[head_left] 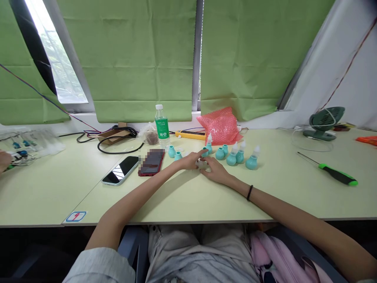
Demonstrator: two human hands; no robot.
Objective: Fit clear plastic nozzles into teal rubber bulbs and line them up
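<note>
My left hand (191, 161) is at the middle of the table, its fingers closed at a small teal squeeze bulb (205, 152) that they partly cover. Close beside it, my right hand (217, 171) has its thumb and fingers apart around some small translucent nozzles (201, 163); I see no firm grip on them. Just behind the hands stands a teal bulb with a clear tip (209, 147). To the right are open-topped bulbs (220, 153) and several fitted with clear tips (251, 162). Two more bulbs (171, 151) stand left of my hands.
Left of my hands lie a red-cased phone (151, 163) and a pale-cased phone (120, 171). Behind stand a water bottle (162, 127) and a pink bubble-wrap bag (220, 127). A screwdriver (335, 173) and green fan (324, 122) are rightward. Another person's hand (4, 160) shows far left.
</note>
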